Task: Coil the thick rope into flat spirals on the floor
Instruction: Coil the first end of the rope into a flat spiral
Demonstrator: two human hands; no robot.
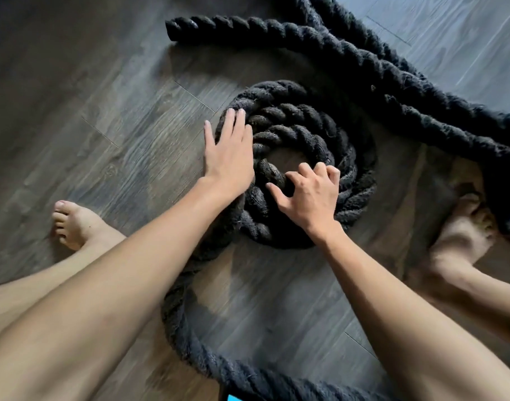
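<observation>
A thick black twisted rope (306, 134) lies on the dark wooden floor, wound into a flat spiral of about three turns with a small open hole in its middle. My left hand (227, 154) lies flat with straight fingers on the spiral's left outer turn. My right hand (309, 195) has its fingers curled and rests on the inner turns at the spiral's near side, thumb spread toward the inner end. From the spiral's near left side the rope runs on under my left forearm and curves toward the bottom edge (190, 342).
More loose rope (364, 53) lies beyond the spiral, one end pointing left at the top, and runs off to the right. My bare left foot (74, 224) stands left of the spiral. My right foot (462, 235) stands at the right, touching rope. Wooden floor (88, 96) spreads left.
</observation>
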